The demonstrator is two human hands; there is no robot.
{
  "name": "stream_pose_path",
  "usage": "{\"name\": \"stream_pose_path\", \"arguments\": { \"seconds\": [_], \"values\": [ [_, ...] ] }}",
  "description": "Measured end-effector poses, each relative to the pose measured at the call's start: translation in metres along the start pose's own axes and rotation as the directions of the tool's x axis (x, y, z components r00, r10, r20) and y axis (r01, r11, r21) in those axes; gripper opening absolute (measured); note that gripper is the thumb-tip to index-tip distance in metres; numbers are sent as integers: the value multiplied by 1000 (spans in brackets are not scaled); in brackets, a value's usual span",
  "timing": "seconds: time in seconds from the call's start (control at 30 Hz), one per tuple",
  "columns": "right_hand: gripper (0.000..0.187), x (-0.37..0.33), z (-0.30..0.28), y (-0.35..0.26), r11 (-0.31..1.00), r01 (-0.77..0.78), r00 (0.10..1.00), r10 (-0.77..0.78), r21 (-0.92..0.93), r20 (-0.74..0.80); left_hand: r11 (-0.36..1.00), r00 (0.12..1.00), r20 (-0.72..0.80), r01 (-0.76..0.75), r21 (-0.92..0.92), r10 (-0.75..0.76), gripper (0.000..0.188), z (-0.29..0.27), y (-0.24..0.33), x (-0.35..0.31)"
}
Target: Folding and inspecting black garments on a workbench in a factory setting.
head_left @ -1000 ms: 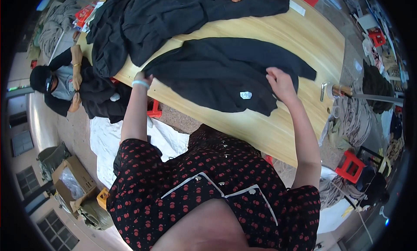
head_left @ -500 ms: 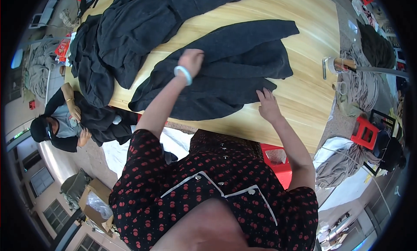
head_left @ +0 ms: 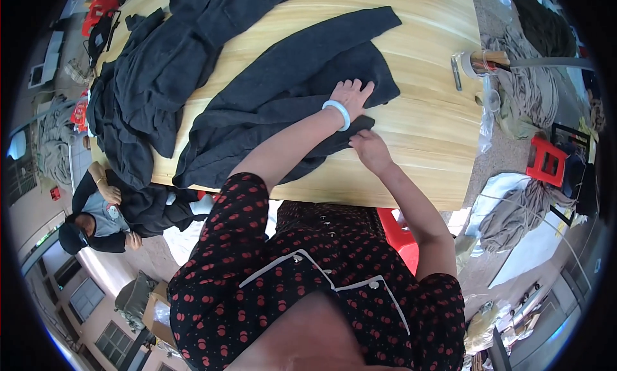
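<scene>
A dark garment point(head_left: 257, 95) lies spread lengthwise on the wooden table point(head_left: 430, 140) in front of me, its narrow ends pointing right. My left hand point(head_left: 351, 100), with a pale bangle at the wrist, rests on the cloth near its right end, fingers spread and pressing flat. Just nearer to me, my right hand point(head_left: 371, 152) has its fingers curled at the lowest end of the garment, pinching its edge; the fingertips are partly hidden. Part of the cloth lies hidden under my left forearm.
More dark garments point(head_left: 154, 82) are heaped at the table's far left, hanging over its edge. At the left a seated person point(head_left: 96, 204) holds dark cloth. A holder with tools point(head_left: 482, 62) stands by the right edge. A red stool point(head_left: 546, 160) stands beyond.
My left hand has swept right across the cloth and now lies flat near its right end. My right hand has shifted left along the edge, its fingers now curled. The view has shifted slightly.
</scene>
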State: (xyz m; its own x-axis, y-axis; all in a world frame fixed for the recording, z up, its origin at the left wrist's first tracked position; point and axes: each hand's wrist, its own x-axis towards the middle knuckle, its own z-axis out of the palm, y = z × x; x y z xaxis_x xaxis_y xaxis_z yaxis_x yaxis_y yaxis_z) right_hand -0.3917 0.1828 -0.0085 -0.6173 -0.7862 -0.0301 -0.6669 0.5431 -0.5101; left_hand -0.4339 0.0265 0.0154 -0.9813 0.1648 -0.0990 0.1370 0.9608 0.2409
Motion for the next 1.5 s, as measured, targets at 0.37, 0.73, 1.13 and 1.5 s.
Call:
{"name": "stream_pose_path", "arguments": {
  "seconds": [0.37, 0.73, 1.13, 1.5],
  "values": [
    [14, -29, -164, -48, 815, -136, 975, 8, 564, 223, 55, 869, 475, 486, -872, -142, 26, -112, -56, -56],
    [16, -45, -89, 12, 964, 51, 861, -176, 262, 477, 848, 863, -68, 473, -239, -501, 33, -15, -6, -90],
    [12, -11, -97, 14, 971, 158, 957, -195, 179, 215, 771, 771, 34, 632, 77, -635, 38, 18, 14, -39],
    [12, 35, -114, 5, 888, 125, 989, -75, 442, -127, 593, 878, -71, 257, -763, -473, 21, -35, 35, -41]
  ]
}}
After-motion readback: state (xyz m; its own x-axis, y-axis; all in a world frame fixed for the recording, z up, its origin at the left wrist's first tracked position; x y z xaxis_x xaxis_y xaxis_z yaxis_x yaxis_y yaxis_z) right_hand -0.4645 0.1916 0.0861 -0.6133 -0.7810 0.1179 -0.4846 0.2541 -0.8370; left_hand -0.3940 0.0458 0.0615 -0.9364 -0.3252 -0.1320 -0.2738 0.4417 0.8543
